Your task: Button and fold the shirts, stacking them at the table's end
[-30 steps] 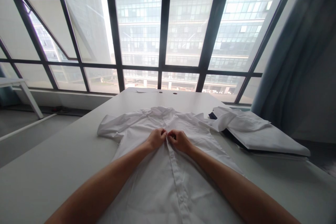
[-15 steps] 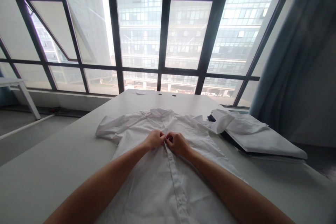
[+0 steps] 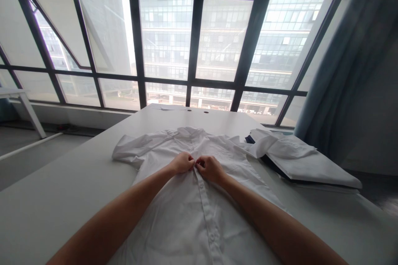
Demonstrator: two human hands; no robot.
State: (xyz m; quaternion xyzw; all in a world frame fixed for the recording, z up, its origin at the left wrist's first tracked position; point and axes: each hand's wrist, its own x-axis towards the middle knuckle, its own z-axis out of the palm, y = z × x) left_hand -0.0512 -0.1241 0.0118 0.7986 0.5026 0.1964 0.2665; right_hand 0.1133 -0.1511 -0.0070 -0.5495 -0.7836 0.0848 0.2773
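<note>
A white short-sleeved shirt [image 3: 174,211] lies spread face up, its collar pointing away from me and its button strip running down the middle. My left hand [image 3: 183,162] pinches the front edge of the shirt at chest height. Right beside it, my right hand [image 3: 210,168] grips the same strip, thumb and forefinger pressed together. The fingertips of both hands nearly touch, and they hide whatever button may sit between them. Buttons show on the strip below the hands, nearer to me.
The shirt rests on a white table [image 3: 77,182]. At the right lies a stack of folded white clothes [image 3: 314,165] with a dark layer in it. Large windows [image 3: 168,41] stand behind the table, with a blue-grey curtain [image 3: 329,70] at the right. Another white table [image 3: 29,107] is at the far left.
Both hands stay at the same spot on the shirt's button strip, with only slight finger movement. The view has shifted very slightly.
</note>
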